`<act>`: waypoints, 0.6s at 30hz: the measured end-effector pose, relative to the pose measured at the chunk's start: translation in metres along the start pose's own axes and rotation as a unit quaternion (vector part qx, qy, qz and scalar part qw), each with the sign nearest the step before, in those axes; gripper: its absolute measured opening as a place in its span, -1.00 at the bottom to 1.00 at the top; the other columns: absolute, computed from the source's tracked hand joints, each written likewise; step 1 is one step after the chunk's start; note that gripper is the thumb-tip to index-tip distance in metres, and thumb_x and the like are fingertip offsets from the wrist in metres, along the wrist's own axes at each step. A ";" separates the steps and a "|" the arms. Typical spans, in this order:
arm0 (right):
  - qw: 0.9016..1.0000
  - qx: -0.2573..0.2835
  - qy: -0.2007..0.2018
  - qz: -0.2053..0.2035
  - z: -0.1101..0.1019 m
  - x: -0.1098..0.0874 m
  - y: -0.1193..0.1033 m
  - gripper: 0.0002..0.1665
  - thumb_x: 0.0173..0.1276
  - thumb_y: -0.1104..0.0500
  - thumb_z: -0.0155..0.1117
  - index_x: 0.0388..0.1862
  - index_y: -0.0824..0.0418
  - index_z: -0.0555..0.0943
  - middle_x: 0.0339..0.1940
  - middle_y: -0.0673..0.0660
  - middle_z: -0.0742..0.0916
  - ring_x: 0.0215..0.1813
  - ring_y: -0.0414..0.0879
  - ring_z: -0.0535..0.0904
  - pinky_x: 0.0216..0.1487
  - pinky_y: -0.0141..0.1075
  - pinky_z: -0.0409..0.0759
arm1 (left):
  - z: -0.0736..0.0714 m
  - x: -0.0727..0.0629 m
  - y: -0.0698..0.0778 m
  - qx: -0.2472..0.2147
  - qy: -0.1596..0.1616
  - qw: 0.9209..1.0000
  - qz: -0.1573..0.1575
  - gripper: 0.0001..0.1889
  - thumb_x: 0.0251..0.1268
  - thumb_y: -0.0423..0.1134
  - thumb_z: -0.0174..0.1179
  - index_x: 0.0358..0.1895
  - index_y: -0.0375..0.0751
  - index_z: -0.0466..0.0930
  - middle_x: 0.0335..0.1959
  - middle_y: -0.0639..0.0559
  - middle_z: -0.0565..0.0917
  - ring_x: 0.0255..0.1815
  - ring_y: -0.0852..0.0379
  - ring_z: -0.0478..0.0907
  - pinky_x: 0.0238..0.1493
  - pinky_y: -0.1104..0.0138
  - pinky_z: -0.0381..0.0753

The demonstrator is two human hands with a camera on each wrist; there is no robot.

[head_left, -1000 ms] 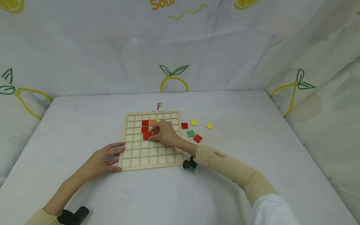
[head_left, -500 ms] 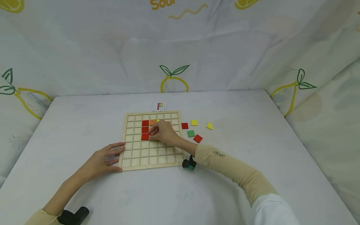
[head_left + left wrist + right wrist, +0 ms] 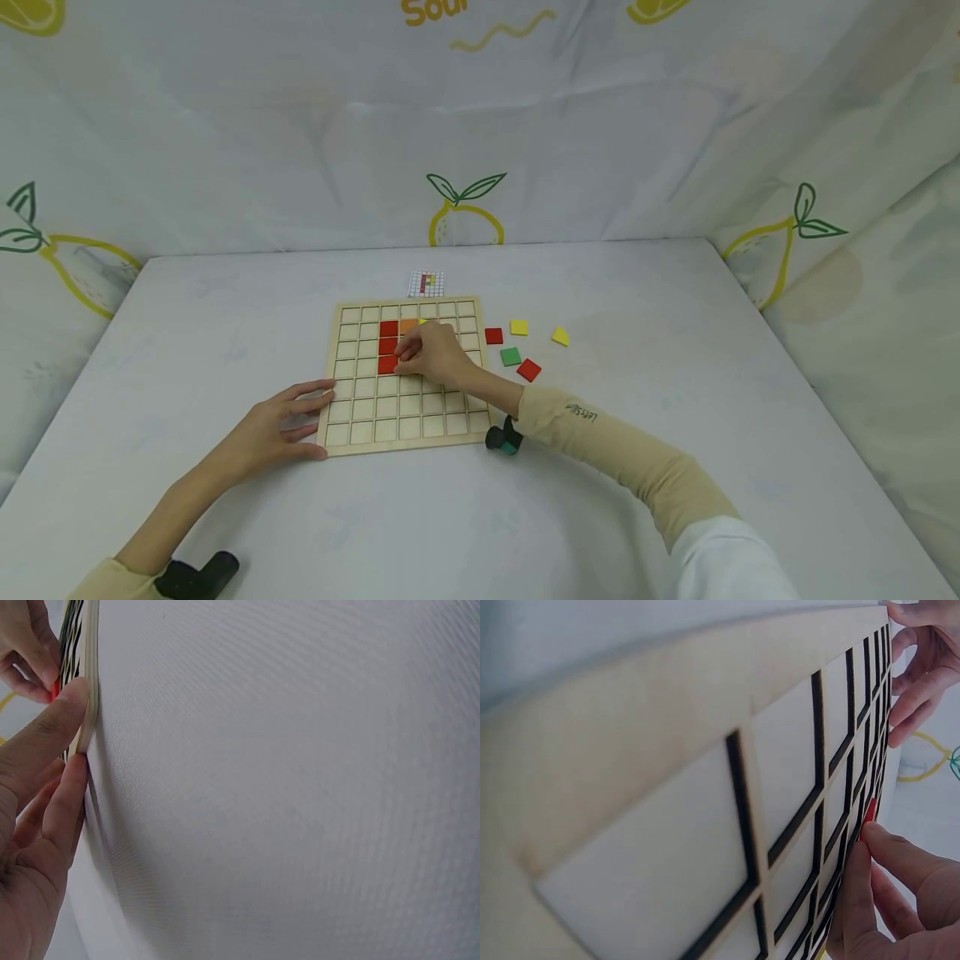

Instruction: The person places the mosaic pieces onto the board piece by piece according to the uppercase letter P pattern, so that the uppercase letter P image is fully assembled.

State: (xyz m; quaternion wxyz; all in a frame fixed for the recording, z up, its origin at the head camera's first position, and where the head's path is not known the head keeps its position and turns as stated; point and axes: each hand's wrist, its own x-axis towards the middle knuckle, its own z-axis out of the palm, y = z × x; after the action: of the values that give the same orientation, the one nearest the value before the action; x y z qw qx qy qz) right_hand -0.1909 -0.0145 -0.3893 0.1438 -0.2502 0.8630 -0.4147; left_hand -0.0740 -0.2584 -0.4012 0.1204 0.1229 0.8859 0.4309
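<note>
A wooden grid board (image 3: 386, 408) lies on the table in the head view. My left hand (image 3: 270, 425) rests against its left edge, fingers spread and fairly straight; in the left wrist view the thumb and fingers touch the board's side. Over the upper middle of the grid, my right hand (image 3: 438, 354) pinches a red square tile (image 3: 868, 819) between thumb and finger. That tile is in or right at the cell below two red tiles (image 3: 387, 337) stacked in one column. An orange tile (image 3: 408, 326) sits right of the top one, and a yellow tile (image 3: 423, 322) is partly hidden by the hand.
Right of the board lie loose tiles: two red ones (image 3: 528, 370), a green square (image 3: 511, 357), a yellow square (image 3: 519, 327) and a smaller yellow piece (image 3: 560, 337). A small printed grid card (image 3: 427, 283) lies behind the board. Lemon-print fabric (image 3: 465, 125) surrounds the table.
The red tile under my right fingertips has shifted slightly left and squared up with its column. The right hand stays nearly in place, and the left hand has not moved.
</note>
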 end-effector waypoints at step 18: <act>0.999 0.033 -0.004 0.001 -0.008 -0.003 0.004 -0.82 0.13 0.34 0.46 -0.27 0.35 0.70 -0.39 0.12 0.74 -0.33 -0.15 0.65 -0.25 -0.52 0.63 | -0.001 0.000 0.002 -0.008 -0.002 1.000 -0.002 -0.22 -0.16 -0.35 0.50 0.24 -0.53 0.40 0.40 -0.26 0.25 0.26 -0.29 0.38 0.01 0.35 0.68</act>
State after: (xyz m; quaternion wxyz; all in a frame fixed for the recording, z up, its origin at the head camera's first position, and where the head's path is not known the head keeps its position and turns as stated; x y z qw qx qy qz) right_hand -0.1931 -0.0054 -0.3869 0.1554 -0.2463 0.8486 -0.4416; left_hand -0.0739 -0.2583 -0.3992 0.1241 0.1210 0.8826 0.4370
